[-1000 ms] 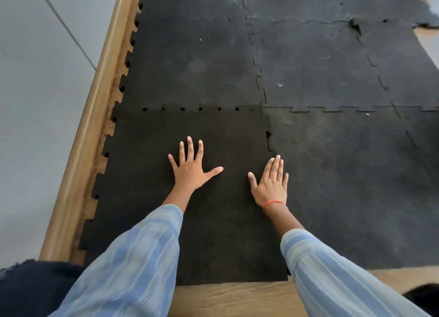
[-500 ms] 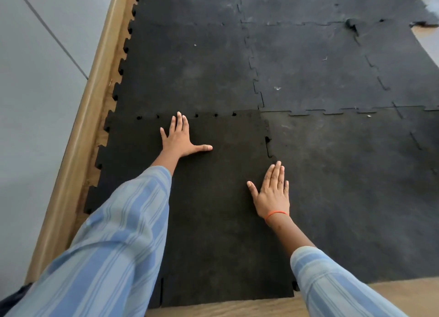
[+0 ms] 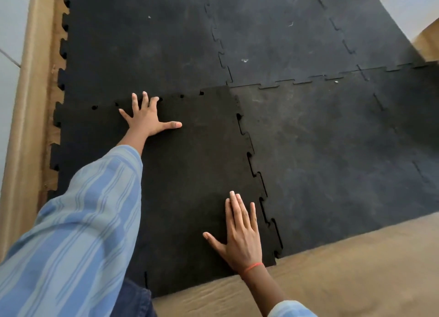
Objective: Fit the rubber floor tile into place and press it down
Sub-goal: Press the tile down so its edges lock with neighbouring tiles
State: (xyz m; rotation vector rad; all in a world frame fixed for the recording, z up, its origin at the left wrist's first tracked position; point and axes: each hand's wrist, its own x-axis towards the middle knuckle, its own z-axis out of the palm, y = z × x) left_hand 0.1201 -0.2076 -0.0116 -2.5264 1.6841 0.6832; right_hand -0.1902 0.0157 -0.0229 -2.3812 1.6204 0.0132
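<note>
The black rubber floor tile (image 3: 190,179) with jigsaw edges lies at the near left of the mat. Its far edge shows small open gaps along the seam with the tile behind it. Gaps also show along its right seam. My left hand (image 3: 147,118) lies flat with fingers spread on the tile's far edge, fingertips at the seam. My right hand (image 3: 240,236) rests flat, fingers together, near the tile's right near corner, beside the right seam. Neither hand holds anything.
Several joined black rubber tiles (image 3: 320,138) cover the floor ahead and to the right. A wooden skirting strip (image 3: 26,117) runs along the left by a pale wall. Bare tan floor (image 3: 344,269) lies at the near right. My blue striped sleeve covers the tile's near left.
My left hand has reached forward from the tile's middle to its far seam. My right hand stays flat on the tile's right side. The view has shifted forward and tilted.
</note>
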